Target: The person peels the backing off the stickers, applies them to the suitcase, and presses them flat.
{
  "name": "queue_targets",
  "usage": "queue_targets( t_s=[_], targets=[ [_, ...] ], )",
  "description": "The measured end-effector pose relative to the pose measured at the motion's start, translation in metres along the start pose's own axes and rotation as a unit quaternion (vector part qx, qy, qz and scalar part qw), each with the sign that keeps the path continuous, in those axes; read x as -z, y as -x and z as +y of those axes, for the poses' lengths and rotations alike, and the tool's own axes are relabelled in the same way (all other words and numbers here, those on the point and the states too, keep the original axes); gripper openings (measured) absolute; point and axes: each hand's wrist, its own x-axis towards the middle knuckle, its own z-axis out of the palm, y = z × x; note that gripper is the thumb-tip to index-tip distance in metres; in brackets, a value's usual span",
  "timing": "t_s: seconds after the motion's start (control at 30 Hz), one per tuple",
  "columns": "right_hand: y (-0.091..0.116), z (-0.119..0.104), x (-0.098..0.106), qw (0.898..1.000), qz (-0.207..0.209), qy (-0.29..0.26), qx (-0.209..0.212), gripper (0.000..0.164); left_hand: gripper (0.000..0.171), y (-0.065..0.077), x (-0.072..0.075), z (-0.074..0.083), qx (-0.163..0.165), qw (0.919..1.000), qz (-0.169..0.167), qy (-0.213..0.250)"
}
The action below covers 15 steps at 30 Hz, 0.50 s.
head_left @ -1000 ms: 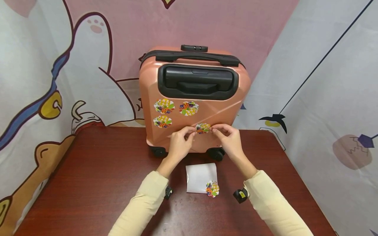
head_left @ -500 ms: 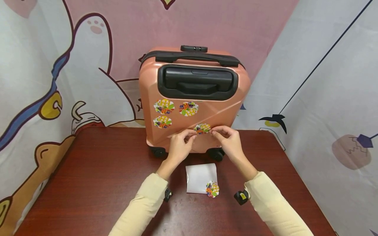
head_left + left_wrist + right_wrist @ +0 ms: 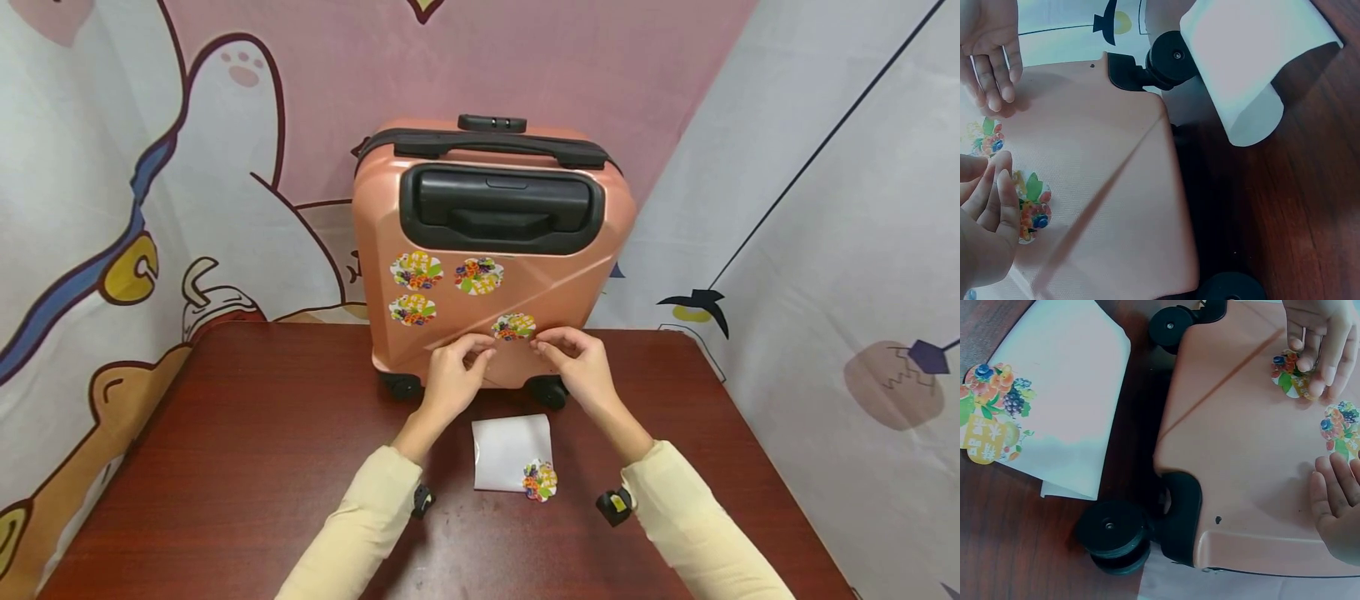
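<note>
A peach suitcase [image 3: 405, 346] stands upright on the table, its lower face towards me. On that face lies a scalloped fruit sticker [image 3: 513, 327], flat against the shell. My left hand [image 3: 453, 367] is at the sticker's lower left, fingers loosely bent and fingertips right by its edge. On the other side, my right hand [image 3: 588, 367] has its thumb and fingers near the lower right edge. Neither hand grips the sticker. In the right wrist view the right fingers [image 3: 1336, 487] look relaxed beside the printed fruit.
Other fruit stickers are on the suitcase: one at upper left [image 3: 417, 271], one right of it [image 3: 480, 276], one below [image 3: 412, 309]. A white backing sheet [image 3: 506, 450] with a fruit sticker [image 3: 539, 481] at its corner lies before the black wheels [image 3: 551, 392]. A printed cloth hangs behind.
Both hands pinched the sticker's side edges a second ago. Their fingers have since come off it and dropped slightly; the sticker stays on the suitcase, shifted a little left.
</note>
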Motion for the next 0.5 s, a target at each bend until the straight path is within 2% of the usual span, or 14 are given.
queue_targets(
  t_s=[0.23, 0.5],
  targets=[
    [0.007, 0.008, 0.000, 0.999, -0.021, -0.010, -0.027, 0.016, 0.013, 0.009, 0.001, -0.004, 0.028, 0.9989, -0.036, 0.004],
    [0.018, 0.029, 0.000, 0.995, -0.051, 0.044, -0.067, 0.015, 0.014, 0.024, 0.004, -0.015, 0.064, 0.9938, -0.091, -0.001]
  ],
)
